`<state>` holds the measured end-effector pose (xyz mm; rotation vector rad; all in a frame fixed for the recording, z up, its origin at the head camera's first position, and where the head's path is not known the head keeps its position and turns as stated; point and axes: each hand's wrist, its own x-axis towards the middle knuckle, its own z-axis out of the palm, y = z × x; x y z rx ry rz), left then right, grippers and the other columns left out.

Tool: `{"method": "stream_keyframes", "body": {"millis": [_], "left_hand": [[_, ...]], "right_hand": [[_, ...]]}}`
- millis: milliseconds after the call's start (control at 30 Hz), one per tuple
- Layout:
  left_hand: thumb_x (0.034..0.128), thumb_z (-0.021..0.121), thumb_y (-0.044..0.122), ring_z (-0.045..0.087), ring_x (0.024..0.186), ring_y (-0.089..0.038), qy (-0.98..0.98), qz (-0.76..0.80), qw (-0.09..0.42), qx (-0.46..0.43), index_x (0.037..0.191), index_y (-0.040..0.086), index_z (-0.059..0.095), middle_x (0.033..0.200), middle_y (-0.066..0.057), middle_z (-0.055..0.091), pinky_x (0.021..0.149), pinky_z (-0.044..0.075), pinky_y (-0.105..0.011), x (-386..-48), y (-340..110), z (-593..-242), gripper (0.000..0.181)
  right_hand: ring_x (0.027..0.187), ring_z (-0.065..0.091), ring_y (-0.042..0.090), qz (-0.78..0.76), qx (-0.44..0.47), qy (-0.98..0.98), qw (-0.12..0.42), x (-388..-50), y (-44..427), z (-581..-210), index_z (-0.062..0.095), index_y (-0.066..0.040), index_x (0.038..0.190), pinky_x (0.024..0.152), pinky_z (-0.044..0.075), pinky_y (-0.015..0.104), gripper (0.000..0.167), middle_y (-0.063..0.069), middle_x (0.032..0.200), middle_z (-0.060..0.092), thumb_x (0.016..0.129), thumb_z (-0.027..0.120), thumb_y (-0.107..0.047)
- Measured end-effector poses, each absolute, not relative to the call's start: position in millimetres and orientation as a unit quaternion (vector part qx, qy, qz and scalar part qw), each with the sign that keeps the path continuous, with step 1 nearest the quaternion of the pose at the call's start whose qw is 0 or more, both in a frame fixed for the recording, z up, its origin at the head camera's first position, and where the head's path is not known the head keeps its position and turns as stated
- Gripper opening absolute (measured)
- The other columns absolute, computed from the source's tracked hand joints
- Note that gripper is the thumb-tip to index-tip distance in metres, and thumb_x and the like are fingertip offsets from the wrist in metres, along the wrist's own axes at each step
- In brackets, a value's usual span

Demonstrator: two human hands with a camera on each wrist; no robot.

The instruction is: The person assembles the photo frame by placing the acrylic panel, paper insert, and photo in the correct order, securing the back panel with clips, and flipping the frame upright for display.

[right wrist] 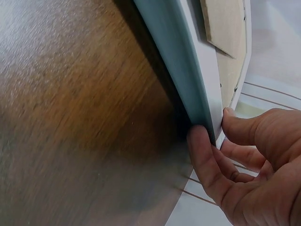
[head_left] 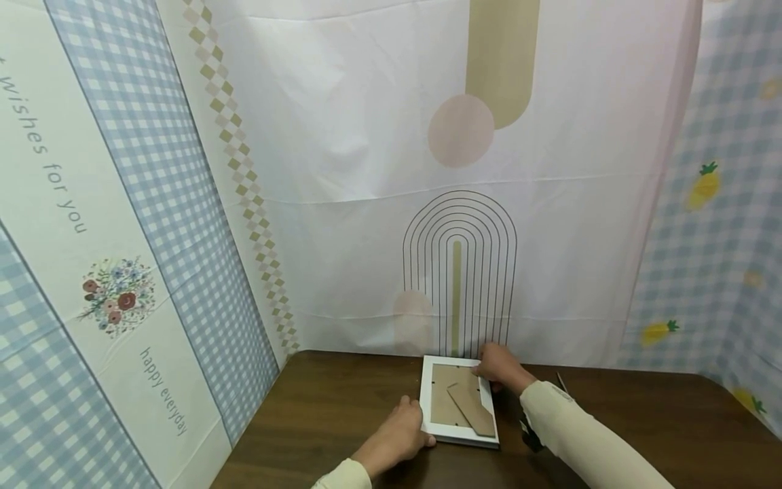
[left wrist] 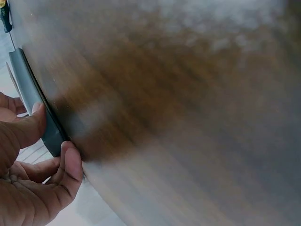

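Note:
A white picture frame (head_left: 427,387) lies back side up on the brown table, near the wall. Its tan backing board (head_left: 443,402) faces up, with a slanted stand leg (head_left: 474,411) on it. My left hand (head_left: 396,433) grips the near left corner; in the left wrist view its thumb presses the frame's side (left wrist: 29,84). At the far right corner, my right hand (head_left: 504,367) pinches the frame, thumb over the back and fingers on the outer edge (right wrist: 181,61). The frame's front is hidden.
A screwdriver with a dark green and yellow handle (left wrist: 5,20) shows in the left wrist view. In the head view, a dark handle (head_left: 530,436) and a thin shaft (head_left: 562,382) emerge beside my right sleeve. Printed cloth (head_left: 342,258) hangs behind the wooden table (head_left: 342,387).

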<state>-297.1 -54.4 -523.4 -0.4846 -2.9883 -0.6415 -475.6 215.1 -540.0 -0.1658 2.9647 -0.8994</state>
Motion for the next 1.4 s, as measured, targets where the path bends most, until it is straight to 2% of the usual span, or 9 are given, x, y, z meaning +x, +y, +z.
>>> {"method": "stream_keyframes", "body": {"millis": [167, 267, 400, 633, 800, 900, 1100, 1200, 1400], "left_hand": [[0.0873, 0.098, 0.034, 0.061, 0.084, -0.019, -0.964, -0.209, 0.041, -0.16, 0.111, -0.002, 0.068, 0.101, -0.01, 0.057, 0.082, 0.062, -0.039, -318.4, -61.7, -559.3, 0.053], [0.0881, 0.097, 0.036, 0.062, 0.087, -0.021, -0.964, -0.225, 0.026, -0.14, 0.113, -0.001, 0.066, 0.103, -0.011, 0.057, 0.086, 0.062, -0.041, -320.6, -62.6, -562.8, 0.055], [0.0892, 0.097, 0.026, 0.065, 0.092, -0.028, -0.959, -0.256, 0.007, -0.119, 0.116, -0.006, 0.064, 0.104, -0.015, 0.06, 0.091, 0.063, -0.049, -295.0, -58.3, -521.5, 0.053], [0.0901, 0.096, 0.028, 0.061, 0.086, -0.02, -0.951, -0.28, 0.01, -0.126, 0.116, -0.002, 0.062, 0.099, -0.011, 0.063, 0.084, 0.063, -0.047, -314.3, -65.6, -545.4, 0.053], [0.091, 0.093, 0.01, 0.065, 0.084, -0.024, -0.92, -0.37, 0.008, -0.132, 0.11, -0.002, 0.061, 0.092, -0.012, 0.068, 0.078, 0.062, -0.05, -277.4, -63.1, -492.1, 0.039], [0.091, 0.093, 0.008, 0.065, 0.086, -0.02, -0.912, -0.388, 0.014, -0.131, 0.109, 0.0, 0.063, 0.093, -0.011, 0.071, 0.078, 0.061, -0.045, -271.1, -63.1, -483.5, 0.036], [0.0883, 0.094, 0.004, 0.067, 0.095, -0.023, -0.905, -0.41, 0.027, -0.113, 0.112, -0.003, 0.069, 0.1, -0.013, 0.077, 0.087, 0.063, -0.049, -270.9, -61.6, -482.2, 0.036], [0.088, 0.093, 0.0, 0.07, 0.089, -0.021, -0.894, -0.434, 0.023, -0.107, 0.114, -0.006, 0.07, 0.098, -0.014, 0.078, 0.08, 0.064, -0.044, -270.8, -61.3, -480.5, 0.036], [0.0892, 0.093, 0.002, 0.069, 0.07, -0.015, -0.868, -0.487, 0.004, -0.099, 0.124, -0.008, 0.069, 0.101, -0.017, 0.081, 0.063, 0.057, -0.029, -268.6, -61.7, -475.8, 0.044]], "right_hand": [[0.055, 0.07, 0.024, -0.293, -0.054, 0.955, 0.018, -477.0, 214.0, -543.2, 0.066, -0.007, 0.085, 0.044, 0.058, 0.034, 0.026, 0.01, 0.079, 0.066, 0.089, 0.089, -0.017], [0.053, 0.07, 0.025, -0.295, -0.052, 0.954, 0.018, -477.6, 213.6, -545.3, 0.065, -0.007, 0.085, 0.044, 0.059, 0.035, 0.027, 0.011, 0.08, 0.066, 0.089, 0.09, -0.016], [0.054, 0.071, 0.025, -0.304, -0.047, 0.951, 0.019, -479.2, 212.6, -545.3, 0.062, -0.01, 0.08, 0.044, 0.06, 0.035, 0.031, 0.01, 0.078, 0.063, 0.089, 0.091, -0.014], [0.061, 0.071, 0.027, -0.311, -0.029, 0.949, 0.037, -477.5, 207.6, -536.8, 0.061, -0.009, 0.082, 0.048, 0.062, 0.039, 0.032, 0.009, 0.082, 0.06, 0.091, 0.091, -0.013], [0.063, 0.071, 0.026, -0.331, -0.025, 0.942, 0.057, -481.7, 210.8, -539.0, 0.061, -0.01, 0.081, 0.05, 0.064, 0.04, 0.031, 0.007, 0.082, 0.058, 0.093, 0.09, -0.012], [0.066, 0.071, 0.026, -0.341, -0.021, 0.937, 0.07, -477.5, 209.8, -533.1, 0.065, -0.008, 0.086, 0.052, 0.065, 0.04, 0.026, 0.009, 0.084, 0.061, 0.095, 0.089, -0.012], [0.074, 0.074, 0.029, -0.34, -0.01, 0.937, 0.077, -465.8, 204.8, -520.6, 0.072, 0.002, 0.104, 0.056, 0.067, 0.042, 0.021, 0.017, 0.095, 0.069, 0.096, 0.088, -0.01], [0.073, 0.072, 0.029, -0.348, -0.019, 0.935, 0.071, -463.4, 206.2, -519.7, 0.07, 0.002, 0.104, 0.054, 0.066, 0.04, 0.021, 0.017, 0.096, 0.067, 0.097, 0.087, -0.01], [0.071, 0.073, 0.028, -0.361, -0.007, 0.93, 0.07, -426.7, 194.4, -482.7, 0.068, 0.002, 0.098, 0.056, 0.067, 0.04, 0.019, 0.015, 0.092, 0.066, 0.096, 0.085, -0.006]]}}
